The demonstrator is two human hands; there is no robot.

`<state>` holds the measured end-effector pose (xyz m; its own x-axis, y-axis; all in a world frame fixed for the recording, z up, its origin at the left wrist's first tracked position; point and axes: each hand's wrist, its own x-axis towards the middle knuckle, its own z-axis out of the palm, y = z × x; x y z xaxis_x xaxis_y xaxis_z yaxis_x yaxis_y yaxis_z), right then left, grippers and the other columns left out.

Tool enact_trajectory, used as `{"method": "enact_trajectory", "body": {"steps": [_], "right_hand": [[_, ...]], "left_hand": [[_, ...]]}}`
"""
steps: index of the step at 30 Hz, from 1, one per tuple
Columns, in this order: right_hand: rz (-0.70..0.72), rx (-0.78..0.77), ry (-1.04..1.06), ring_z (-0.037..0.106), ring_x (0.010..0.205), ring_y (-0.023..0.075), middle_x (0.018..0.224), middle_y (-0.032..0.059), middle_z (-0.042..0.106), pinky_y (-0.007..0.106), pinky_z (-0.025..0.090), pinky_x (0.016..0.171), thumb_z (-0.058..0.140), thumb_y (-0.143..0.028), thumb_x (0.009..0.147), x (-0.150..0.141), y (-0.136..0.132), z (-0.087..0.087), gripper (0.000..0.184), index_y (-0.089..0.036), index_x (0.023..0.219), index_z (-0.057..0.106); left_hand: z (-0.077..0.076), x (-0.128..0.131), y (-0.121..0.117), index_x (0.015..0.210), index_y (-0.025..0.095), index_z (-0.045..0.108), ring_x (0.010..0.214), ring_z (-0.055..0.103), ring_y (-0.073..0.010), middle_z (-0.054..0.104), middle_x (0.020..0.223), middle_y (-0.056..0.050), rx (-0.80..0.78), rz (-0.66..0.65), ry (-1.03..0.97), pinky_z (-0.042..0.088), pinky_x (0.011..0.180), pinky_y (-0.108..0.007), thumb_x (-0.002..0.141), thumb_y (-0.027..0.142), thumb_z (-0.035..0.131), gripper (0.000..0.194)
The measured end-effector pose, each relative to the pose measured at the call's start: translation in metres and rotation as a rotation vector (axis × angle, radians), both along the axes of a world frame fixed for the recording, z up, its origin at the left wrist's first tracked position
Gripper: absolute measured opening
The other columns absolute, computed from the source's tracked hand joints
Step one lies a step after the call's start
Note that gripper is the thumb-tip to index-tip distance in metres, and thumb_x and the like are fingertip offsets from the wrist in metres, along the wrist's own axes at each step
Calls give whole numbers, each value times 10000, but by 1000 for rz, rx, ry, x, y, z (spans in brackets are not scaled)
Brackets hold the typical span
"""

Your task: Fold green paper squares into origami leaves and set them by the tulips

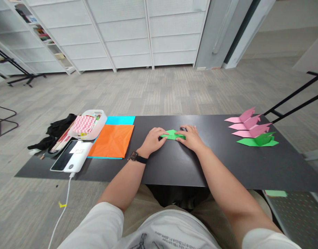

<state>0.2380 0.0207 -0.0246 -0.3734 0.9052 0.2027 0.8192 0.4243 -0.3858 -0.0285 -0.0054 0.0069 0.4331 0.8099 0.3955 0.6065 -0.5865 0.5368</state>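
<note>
A small folded piece of green paper (171,134) lies on the dark table in front of me, in the head view. My left hand (155,139) pinches its left end between thumb and fingers. On its other side, my right hand (191,137) grips the right end, thumb at the near edge. The fingers cover both ends of the paper, so only its middle shows. Off to the right stand several folded paper birds: pink ones (251,130) in a row and a green one (264,139) nearest me.
A stack of orange paper (110,141) with blue sheets under it lies left of my hands. Beside it are a white basket (103,119), a white power bank (79,157) with a cable, a phone (64,159) and black cloth (61,126). The dark table (171,166) ends close to my lap.
</note>
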Motion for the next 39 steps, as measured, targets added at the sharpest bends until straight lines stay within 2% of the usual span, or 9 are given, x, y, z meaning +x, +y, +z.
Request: {"method": "enact_trajectory", "body": {"steps": [2,6,9,13,17,24,31,36,39], "right_hand": [[-33,15,15,476,1435,374,1488,97,586,766,206,1254,762,-452,946,-3,0,-1,293,-389,1228,811],[-71,41,39,482,1429,376,1488,103,582,773,211,1249,767,-445,944,-6,0,-3,271,-390,1204,819],[-75,27,42,467,1448,376,1493,104,577,781,217,1244,768,-435,945,-5,0,-5,275,-399,1214,814],[-53,-7,20,415,1498,376,1541,84,545,799,196,1239,768,-430,947,-1,1,-5,312,-422,1258,793],[-39,-30,-16,363,1537,397,1580,89,516,800,184,1242,753,-430,961,3,-1,-1,348,-413,1308,775],[1,-37,-53,358,1550,405,1595,98,509,785,184,1255,760,-401,953,8,-6,8,352,-385,1304,785],[101,-27,-17,361,1561,417,1556,96,546,778,182,1265,728,-523,963,2,-15,16,311,-359,1208,827],[201,-20,10,401,1549,386,1515,87,558,750,220,1273,711,-410,966,-10,-22,16,253,-355,1184,826],[211,-12,39,439,1522,346,1505,73,574,727,238,1281,659,-293,961,-9,-18,13,285,-355,1194,812]], "left_hand": [[-1,10,-5,1128,252,782,1113,673,-239,759,1173,-59,16,-1,32,522,1065,-469,999,236,653,183],[-6,25,-11,1279,281,742,1264,629,-254,733,1319,-50,-2,-88,167,450,1180,-480,1009,261,646,287],[-7,30,-13,1348,282,709,1296,618,-264,720,1367,-59,-24,-69,239,436,1193,-482,1023,266,618,339],[-3,31,-16,1323,263,719,1264,639,-280,741,1342,-70,-38,-13,276,421,1198,-506,1020,281,623,318],[0,31,-17,1313,277,720,1285,638,-269,744,1352,-58,-52,-16,282,375,1237,-516,1016,270,624,311],[-4,28,-13,1304,269,716,1298,643,-254,743,1373,-53,-45,-7,273,288,1300,-547,1036,267,597,293],[-7,25,-9,1263,273,740,1372,597,-274,755,1353,-55,-18,84,259,223,1324,-594,1050,286,585,264],[-7,25,-8,1244,281,752,1267,621,-270,771,1295,-52,-21,94,248,324,1263,-564,1071,338,559,266],[-6,25,-8,1223,280,764,1220,623,-264,766,1282,-50,-23,73,247,369,1223,-540,1072,362,559,268]]}}
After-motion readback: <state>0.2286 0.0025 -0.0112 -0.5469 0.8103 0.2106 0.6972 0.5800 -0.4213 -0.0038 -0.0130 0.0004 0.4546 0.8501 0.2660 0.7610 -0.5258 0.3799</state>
